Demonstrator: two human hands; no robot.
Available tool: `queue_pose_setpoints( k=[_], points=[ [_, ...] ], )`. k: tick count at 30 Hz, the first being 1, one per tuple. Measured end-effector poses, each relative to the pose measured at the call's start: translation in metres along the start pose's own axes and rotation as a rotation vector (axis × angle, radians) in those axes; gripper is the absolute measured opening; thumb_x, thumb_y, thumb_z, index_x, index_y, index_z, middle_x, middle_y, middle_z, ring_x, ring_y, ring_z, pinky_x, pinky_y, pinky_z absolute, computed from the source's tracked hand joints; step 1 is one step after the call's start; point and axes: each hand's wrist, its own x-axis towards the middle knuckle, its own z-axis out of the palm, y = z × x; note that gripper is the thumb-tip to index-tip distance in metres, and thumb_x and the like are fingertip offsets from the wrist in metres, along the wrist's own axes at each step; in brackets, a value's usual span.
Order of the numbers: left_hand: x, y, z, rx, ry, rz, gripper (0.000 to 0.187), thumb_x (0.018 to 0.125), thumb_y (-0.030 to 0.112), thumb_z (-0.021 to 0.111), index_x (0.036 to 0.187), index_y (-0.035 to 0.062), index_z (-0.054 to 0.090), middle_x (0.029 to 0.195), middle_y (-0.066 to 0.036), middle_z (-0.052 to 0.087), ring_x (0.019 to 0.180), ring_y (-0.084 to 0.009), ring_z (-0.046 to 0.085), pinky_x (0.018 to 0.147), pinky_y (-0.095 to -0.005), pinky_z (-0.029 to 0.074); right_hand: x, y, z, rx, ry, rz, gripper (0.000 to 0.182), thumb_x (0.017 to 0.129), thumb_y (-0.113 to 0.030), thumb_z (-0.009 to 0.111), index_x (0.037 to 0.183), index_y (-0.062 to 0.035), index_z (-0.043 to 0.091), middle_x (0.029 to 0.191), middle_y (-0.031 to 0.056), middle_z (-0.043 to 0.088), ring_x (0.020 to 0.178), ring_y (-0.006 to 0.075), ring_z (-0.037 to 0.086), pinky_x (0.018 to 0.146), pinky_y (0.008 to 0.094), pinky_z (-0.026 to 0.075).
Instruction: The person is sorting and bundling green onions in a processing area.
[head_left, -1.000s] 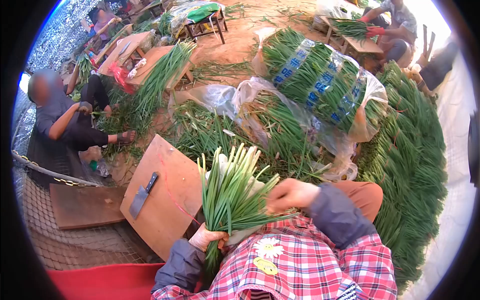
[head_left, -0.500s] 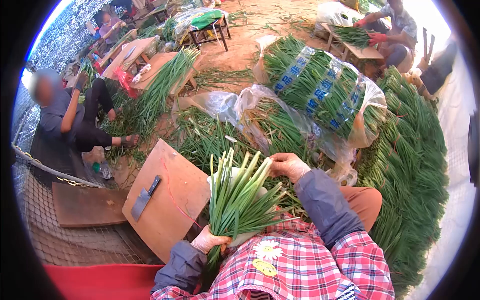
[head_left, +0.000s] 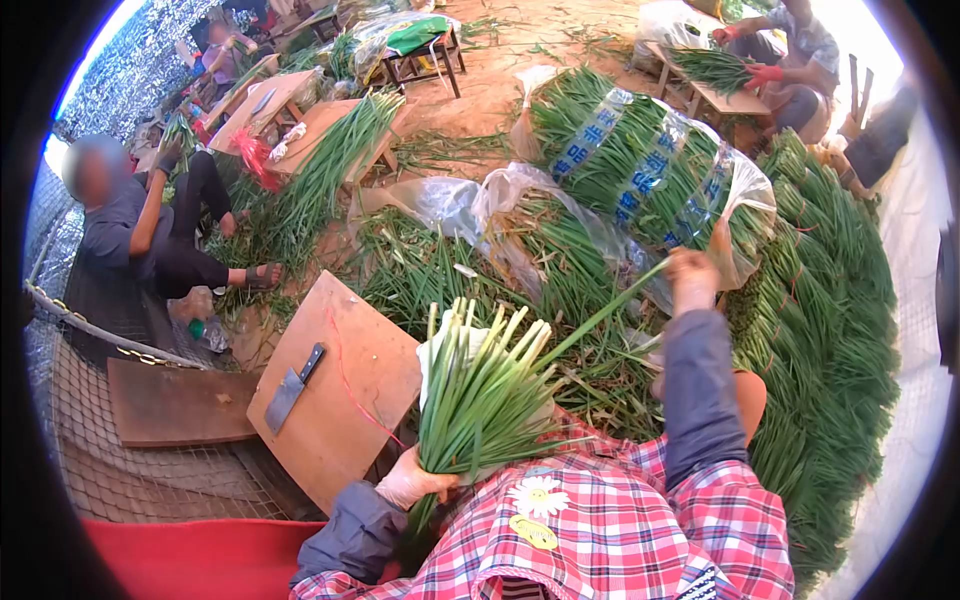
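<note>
My left hand [head_left: 418, 480], in a thin pale glove, is closed around the leafy lower end of a bunch of green chives [head_left: 485, 400]. The pale stalk ends fan upward, with something white partly hidden behind them. Out to the right, my raised right hand [head_left: 692, 272] pinches the end of a single green chive stalk [head_left: 610, 312]. That stalk slants down to the bunch, and its lower end is lost among the leaves. Left of the bunch, a cleaver [head_left: 294, 388] with a black handle lies on a tilted wooden board [head_left: 350, 370], crossed by a thin red string.
Loose chive leaves [head_left: 420, 270] litter the ground ahead. Beyond them sits a plastic-wrapped chive bale [head_left: 640, 170]. Stacked chives [head_left: 830, 350] line the right side. One person [head_left: 130, 220] sits at left; another, in red gloves [head_left: 765, 76], works at the far right.
My right hand has moved from the top of the bunch up and to the right, drawing a single stalk out with it. My left hand keeps its hold on the bunch.
</note>
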Motion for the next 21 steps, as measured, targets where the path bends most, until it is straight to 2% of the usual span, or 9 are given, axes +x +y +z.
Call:
queue_pose_setpoints(
  k=[2, 5, 7, 9, 13, 15, 17, 19, 21],
  points=[
    [-0.004, 0.003, -0.003, -0.009, 0.005, -0.03, 0.044, 0.067, -0.002, 0.07, 0.107, -0.0004, 0.051, 0.081, -0.011, 0.06, 0.057, -0.02, 0.058, 0.047, -0.0296, 0.048, 0.032, -0.005, -0.029, -0.149, 0.159, -0.146, 0.007, 0.08, -0.009, 0.06, 0.084, -0.0038, 0.063, 0.07, 0.0067, 0.063, 0.061, 0.0151, 0.057, 0.058, 0.0271, 0.046],
    [-0.006, 0.014, -0.006, -0.085, -0.053, -0.068, 0.04, 0.067, -0.001, 0.071, 0.102, -0.0001, 0.054, 0.079, -0.01, 0.06, 0.053, -0.0187, 0.057, 0.046, -0.0285, 0.048, 0.014, -0.007, -0.034, -1.463, -0.429, -0.179, 0.014, 0.079, -0.013, 0.058, 0.091, -0.0134, 0.065, 0.078, 0.0086, 0.066, 0.073, 0.0228, 0.064, 0.065, 0.0345, 0.048],
    [-0.007, 0.025, -0.002, -0.097, -0.023, -0.054, 0.031, 0.067, 0.003, 0.072, 0.094, 0.0004, 0.057, 0.072, -0.009, 0.059, 0.049, -0.0178, 0.056, 0.045, -0.0276, 0.047, 0.001, 0.017, -0.039, -1.717, -0.65, -0.067, 0.02, 0.08, -0.02, 0.053, 0.095, -0.0163, 0.067, 0.087, 0.0094, 0.067, 0.086, 0.0295, 0.063, 0.075, 0.0406, 0.049],
    [-0.011, 0.032, 0.002, -0.19, -0.007, 0.005, 0.028, 0.068, 0.006, 0.072, 0.09, 0.0008, 0.057, 0.069, -0.009, 0.059, 0.048, -0.0175, 0.056, 0.044, -0.0275, 0.046, -0.022, 0.002, -0.026, -1.521, -0.641, -0.061, 0.021, 0.079, -0.023, 0.056, 0.094, -0.0126, 0.067, 0.086, 0.0102, 0.067, 0.085, 0.0269, 0.063, 0.074, 0.0362, 0.049],
    [-0.002, 0.035, 0.004, -0.313, -0.027, 0.005, 0.025, 0.069, 0.009, 0.073, 0.087, 0.0013, 0.057, 0.069, -0.01, 0.059, 0.049, -0.0172, 0.056, 0.044, -0.0272, 0.046, -0.054, -0.066, 0.015, -0.823, -0.722, 0.282, 0.022, 0.08, -0.023, 0.06, 0.092, -0.0061, 0.067, 0.078, 0.0083, 0.066, 0.073, 0.018, 0.061, 0.068, 0.0312, 0.047],
    [0.004, 0.034, 0.007, -0.321, -0.012, -0.012, 0.025, 0.071, 0.007, 0.071, 0.09, 0.001, 0.056, 0.07, -0.01, 0.059, 0.049, -0.0177, 0.056, 0.044, -0.0272, 0.046, -0.078, -0.088, 0.031, -0.345, -0.795, 0.123, 0.026, 0.08, -0.027, 0.063, 0.092, -0.0043, 0.067, 0.074, 0.007, 0.064, 0.068, 0.0148, 0.057, 0.066, 0.0262, 0.046],
    [0.011, 0.033, 0.013, -0.309, 0.017, -0.038, 0.025, 0.071, 0.006, 0.07, 0.091, 0.0009, 0.056, 0.07, -0.011, 0.059, 0.05, -0.018, 0.056, 0.044, -0.0275, 0.046, -0.107, -0.142, 0.054, -0.265, -0.934, 0.183, 0.018, 0.08, -0.013, 0.063, 0.093, -0.0012, 0.066, 0.072, 0.0061, 0.063, 0.065, 0.0068, 0.053, 0.06, 0.0235, 0.044],
    [0.015, 0.031, 0.02, -0.249, 0.033, -0.039, 0.033, 0.069, 0.005, 0.07, 0.098, 0.0013, 0.053, 0.071, -0.011, 0.057, 0.049, -0.0189, 0.054, 0.045, -0.0279, 0.045, -0.136, -0.161, 0.075, -0.412, -1.167, 0.215, 0.035, 0.079, -0.036, 0.064, 0.093, -0.004, 0.066, 0.08, 0.0094, 0.066, 0.073, 0.0177, 0.062, 0.069, 0.0304, 0.049],
    [0.019, 0.03, 0.025, -0.173, 0.023, -0.02, 0.034, 0.069, 0.005, 0.07, 0.099, 0.0016, 0.053, 0.071, -0.011, 0.057, 0.048, -0.0185, 0.053, 0.045, -0.0283, 0.045, -0.173, -0.156, 0.103, -0.707, -1.288, -0.005, 0.042, 0.077, -0.044, 0.062, 0.093, -0.0054, 0.067, 0.082, 0.0116, 0.066, 0.077, 0.0225, 0.064, 0.072, 0.0355, 0.05]
  ],
)
